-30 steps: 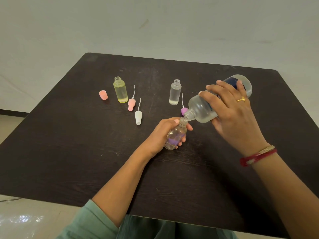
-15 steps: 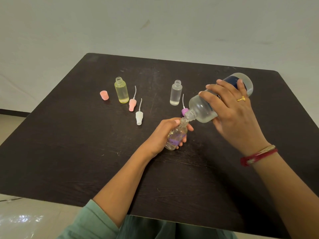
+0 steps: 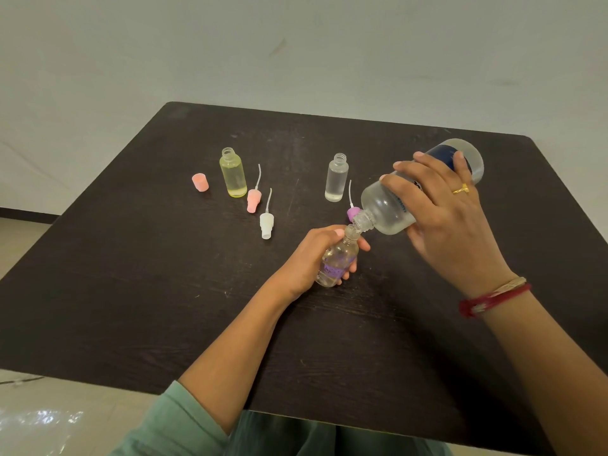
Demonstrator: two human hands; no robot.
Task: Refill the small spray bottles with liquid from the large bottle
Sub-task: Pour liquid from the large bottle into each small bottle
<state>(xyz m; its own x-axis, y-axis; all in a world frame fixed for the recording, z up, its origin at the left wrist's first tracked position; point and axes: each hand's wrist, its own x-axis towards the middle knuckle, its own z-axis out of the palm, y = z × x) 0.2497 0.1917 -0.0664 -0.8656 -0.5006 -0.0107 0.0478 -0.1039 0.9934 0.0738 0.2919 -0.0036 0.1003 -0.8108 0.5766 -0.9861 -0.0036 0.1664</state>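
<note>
My right hand (image 3: 447, 218) grips the large frosted bottle (image 3: 388, 209), tipped down to the left so its open mouth meets the neck of a small clear bottle with a purple label (image 3: 337, 261). My left hand (image 3: 309, 258) holds that small bottle tilted on the dark table (image 3: 131, 291). A yellow small bottle (image 3: 233, 174) and a clear small bottle (image 3: 336, 179) stand uncapped farther back. A purple spray top (image 3: 352, 212) lies just behind the large bottle's mouth.
A pink cap (image 3: 200, 182) lies left of the yellow bottle. A pink spray top (image 3: 253, 199) and a white spray top (image 3: 266, 223) lie between the standing bottles. The table's near edge runs below my forearms.
Both hands and both bottles stay in the same pouring pose; the view has shifted only slightly.
</note>
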